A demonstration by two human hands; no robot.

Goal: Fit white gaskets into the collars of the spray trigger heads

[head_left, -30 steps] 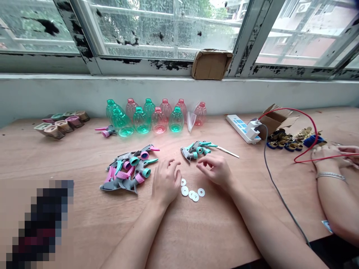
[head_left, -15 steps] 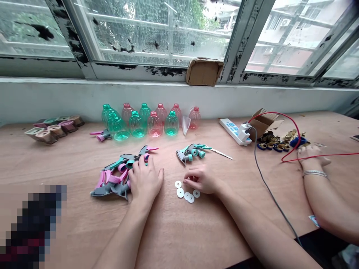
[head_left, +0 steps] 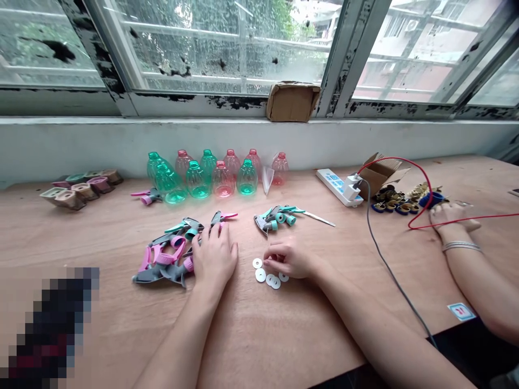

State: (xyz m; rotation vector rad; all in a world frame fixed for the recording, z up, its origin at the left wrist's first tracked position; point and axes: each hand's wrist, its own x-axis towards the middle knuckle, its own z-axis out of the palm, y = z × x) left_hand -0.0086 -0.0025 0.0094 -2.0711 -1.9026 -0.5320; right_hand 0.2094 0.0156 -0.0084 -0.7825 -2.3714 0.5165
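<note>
My left hand (head_left: 214, 254) lies palm down with its fingers spread over the right side of a pile of spray trigger heads (head_left: 164, 259), grey with pink or teal parts. Its fingertips touch a grey and pink trigger head (head_left: 218, 217); the thumb stands apart. My right hand (head_left: 291, 258) rests on the table with fingers curled in a pinch, and whatever is between them is hidden. Beside and below it lie several flat white ring washers (head_left: 260, 275). Just beyond are grey and teal trigger heads (head_left: 279, 217) in a smaller group.
Green and red clear bottles (head_left: 198, 181) stand by the wall. Tweezers (head_left: 319, 218) lie behind my right hand. To the right are a power strip (head_left: 334, 186), cables, a cardboard box (head_left: 379, 170) and another person's hand (head_left: 452, 216). Plastic pots (head_left: 83, 192) sit far left.
My left hand has shifted slightly right, and the grey and pink trigger head at its fingertips has moved right too. My right hand keeps its pinch in nearly the same place.
</note>
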